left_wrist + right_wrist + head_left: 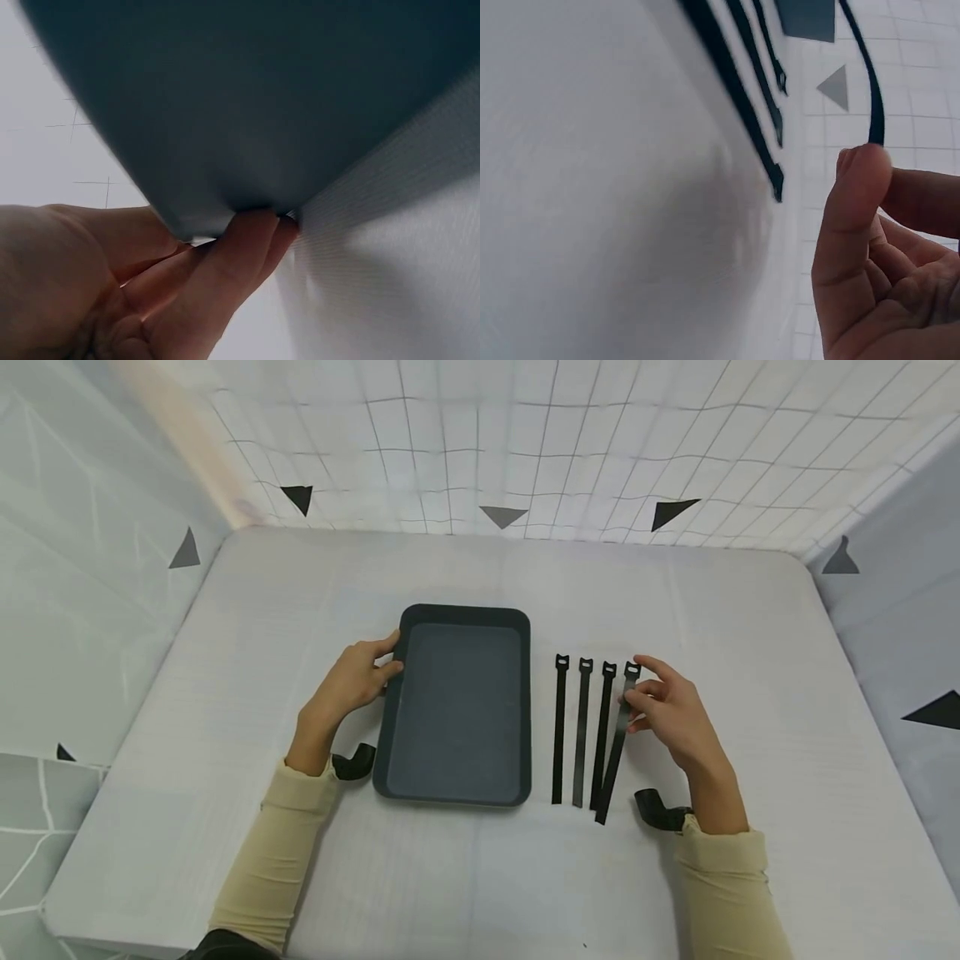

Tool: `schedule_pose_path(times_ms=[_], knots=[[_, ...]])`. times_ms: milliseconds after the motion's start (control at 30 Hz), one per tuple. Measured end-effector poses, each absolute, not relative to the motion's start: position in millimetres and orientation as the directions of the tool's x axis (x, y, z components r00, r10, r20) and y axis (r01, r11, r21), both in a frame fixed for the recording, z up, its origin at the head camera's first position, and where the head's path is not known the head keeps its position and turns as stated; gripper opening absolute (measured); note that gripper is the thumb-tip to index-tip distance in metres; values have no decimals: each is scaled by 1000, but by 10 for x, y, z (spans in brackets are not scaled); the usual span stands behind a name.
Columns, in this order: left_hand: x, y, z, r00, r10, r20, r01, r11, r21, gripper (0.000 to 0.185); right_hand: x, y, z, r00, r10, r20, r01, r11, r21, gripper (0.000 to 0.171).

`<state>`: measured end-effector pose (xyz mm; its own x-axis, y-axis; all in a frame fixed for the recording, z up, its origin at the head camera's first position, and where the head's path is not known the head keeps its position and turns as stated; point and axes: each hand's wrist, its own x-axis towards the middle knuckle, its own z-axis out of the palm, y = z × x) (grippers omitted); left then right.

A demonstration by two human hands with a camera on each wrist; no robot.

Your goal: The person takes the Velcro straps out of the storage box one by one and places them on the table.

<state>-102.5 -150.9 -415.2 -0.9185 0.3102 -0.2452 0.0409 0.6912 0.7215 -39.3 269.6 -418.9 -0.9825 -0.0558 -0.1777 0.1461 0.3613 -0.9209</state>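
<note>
A dark grey rectangular tray [465, 718] lies left of the middle of the table. My left hand [352, 677] grips its left rim near the far corner; close up in the left wrist view, the fingertips press against the tray's side [255, 97]. To the right of the tray, my right hand [675, 710] pinches a black hook-and-loop cable tie [616, 752] near its slotted head. In the right wrist view this tie [874, 82] stands raised between thumb and fingers. Three similar cable ties [582, 727] lie side by side between the tray and the right hand.
A white-covered table [480, 877] carries everything. Behind it hangs a white gridded sheet [480, 443] with dark triangles, and pale sheets [892, 593] close off the sides. Black wrist-camera mounts [660, 811] stick out inward at both wrists.
</note>
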Motion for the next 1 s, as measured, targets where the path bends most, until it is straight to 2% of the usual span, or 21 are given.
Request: schedule_pose_path(times_ms=[267, 633, 1000], knots=[[-1027, -1496, -4147, -918, 312, -245, 44, 694, 719, 59, -412, 2776, -4305, -983, -24, -184, 155, 442, -883, 58], [-1019, -1503, -4140, -919, 320, -230, 64, 697, 715, 59, -425, 2807, -4383, -976, 6, -217, 194, 479, -856, 59], [-1012, -1480, -4132, -919, 308, -247, 43, 699, 713, 59, -491, 2833, -4387, -978, -4, -206, 171, 546, -820, 59]])
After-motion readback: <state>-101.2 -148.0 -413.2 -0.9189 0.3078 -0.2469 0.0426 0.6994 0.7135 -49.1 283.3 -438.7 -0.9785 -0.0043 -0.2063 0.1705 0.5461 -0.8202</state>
